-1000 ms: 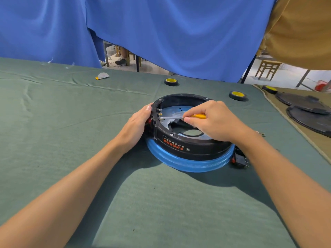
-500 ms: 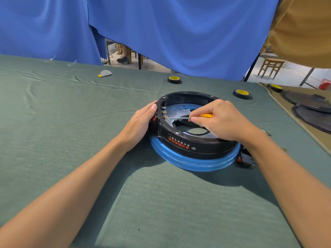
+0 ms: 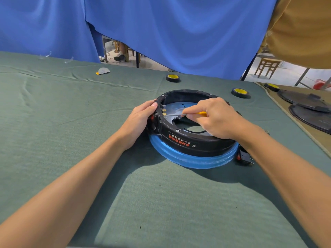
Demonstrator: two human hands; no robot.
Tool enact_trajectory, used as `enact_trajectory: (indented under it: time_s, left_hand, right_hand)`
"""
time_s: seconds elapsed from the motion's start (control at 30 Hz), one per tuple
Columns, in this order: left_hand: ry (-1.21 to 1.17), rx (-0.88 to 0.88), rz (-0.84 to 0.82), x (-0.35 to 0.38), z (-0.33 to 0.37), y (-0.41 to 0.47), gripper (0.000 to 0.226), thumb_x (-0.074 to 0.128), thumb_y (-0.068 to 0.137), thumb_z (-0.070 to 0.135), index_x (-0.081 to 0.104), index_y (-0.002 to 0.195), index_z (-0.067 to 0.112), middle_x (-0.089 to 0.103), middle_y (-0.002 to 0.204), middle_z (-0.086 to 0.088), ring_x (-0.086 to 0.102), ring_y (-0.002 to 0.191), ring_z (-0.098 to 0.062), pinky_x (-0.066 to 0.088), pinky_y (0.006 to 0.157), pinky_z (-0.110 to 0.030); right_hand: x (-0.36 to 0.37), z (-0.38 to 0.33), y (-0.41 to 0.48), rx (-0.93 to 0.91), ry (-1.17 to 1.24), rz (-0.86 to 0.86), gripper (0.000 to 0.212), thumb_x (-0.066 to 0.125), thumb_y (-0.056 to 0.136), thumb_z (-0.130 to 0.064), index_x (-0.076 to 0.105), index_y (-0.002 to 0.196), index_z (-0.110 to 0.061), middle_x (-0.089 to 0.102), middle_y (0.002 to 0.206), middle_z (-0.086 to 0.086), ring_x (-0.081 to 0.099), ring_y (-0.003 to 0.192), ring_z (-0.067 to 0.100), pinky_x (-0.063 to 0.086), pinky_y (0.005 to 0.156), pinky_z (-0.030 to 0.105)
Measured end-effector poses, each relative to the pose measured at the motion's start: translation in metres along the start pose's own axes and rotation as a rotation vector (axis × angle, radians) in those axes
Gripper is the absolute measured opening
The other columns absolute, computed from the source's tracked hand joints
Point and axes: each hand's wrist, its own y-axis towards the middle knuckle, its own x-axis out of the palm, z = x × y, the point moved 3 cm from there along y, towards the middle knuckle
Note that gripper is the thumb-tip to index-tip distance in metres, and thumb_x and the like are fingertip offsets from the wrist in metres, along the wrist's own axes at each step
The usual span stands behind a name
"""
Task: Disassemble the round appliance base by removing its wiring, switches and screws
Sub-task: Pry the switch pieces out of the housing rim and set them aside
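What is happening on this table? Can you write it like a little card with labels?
Thing being worked on: round black base with a blue bottom rim, lying on the green table
Left hand: grips the base's left wall
Right hand: pinches a screwdriver with a yellow handle
Tool tip: at the brass terminals inside the left wall
Nearby: tape rolls behind the base; a loose switch by its right side
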Motion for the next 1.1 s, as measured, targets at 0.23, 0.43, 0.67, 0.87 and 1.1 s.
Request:
enact_trajectory:
  time_s: [0.23, 0.43, 0.67, 0.87, 1.1]
  left_hand:
    - [0.057, 0.012, 0.114, 0.0, 0.004, -0.003, 0.028, 0.046, 0.088, 0.037, 0.069, 0.104, 0.036, 0.072, 0.108, 0.01, 0.064, 0.108, -0.009, 0.042, 0.106, -0.039]
    - [0.127, 0.037, 0.161, -0.005, 0.008, -0.012, 0.036, 0.044, 0.089, 0.037, 0.064, 0.119, 0.037, 0.069, 0.112, 0.004, 0.061, 0.106, -0.013, 0.042, 0.106, -0.046]
    - [0.183, 0.083, 0.208, -0.006, 0.007, -0.012, 0.027, 0.045, 0.089, 0.039, 0.068, 0.102, 0.046, 0.067, 0.086, 0.007, 0.059, 0.085, -0.015, 0.045, 0.088, -0.039]
    - [0.38, 0.18, 0.258, -0.003, 0.011, -0.02, 0.022, 0.046, 0.098, 0.032, 0.066, 0.108, 0.035, 0.064, 0.085, 0.017, 0.058, 0.091, -0.013, 0.042, 0.083, -0.024]
    - [0.692, 0.345, 0.257, 0.003, 0.018, -0.025, 0.022, 0.048, 0.101, 0.023, 0.064, 0.115, 0.016, 0.044, 0.144, 0.008, 0.033, 0.135, -0.008, 0.018, 0.106, -0.014]
  right_hand:
    - [-0.005, -0.004, 0.008, -0.079, -0.067, 0.061, 0.025, 0.059, 0.093, -0.026, 0.07, 0.109, -0.041, 0.059, 0.082, -0.015, 0.052, 0.083, 0.013, 0.046, 0.076, 0.038]
    - [-0.02, -0.016, -0.01, -0.143, -0.448, 0.516, 0.019, 0.056, 0.093, -0.023, 0.075, 0.098, -0.024, 0.064, 0.079, 0.003, 0.057, 0.073, 0.027, 0.042, 0.059, 0.032]
    - [0.007, -0.033, -0.064, 0.16, -0.351, 0.805, 0.022, 0.05, 0.095, -0.024, 0.072, 0.091, -0.019, 0.057, 0.07, 0.003, 0.052, 0.062, 0.026, 0.036, 0.048, 0.027]
    - [0.008, -0.012, -0.059, 0.21, -0.278, 0.775, 0.025, 0.046, 0.099, -0.023, 0.07, 0.104, -0.017, 0.06, 0.08, 0.007, 0.055, 0.074, 0.028, 0.047, 0.052, 0.037]
    - [0.008, -0.01, -0.068, 0.18, -0.222, 0.817, 0.027, 0.049, 0.099, -0.026, 0.069, 0.115, -0.016, 0.058, 0.1, 0.009, 0.057, 0.065, 0.029, 0.05, 0.051, 0.04]
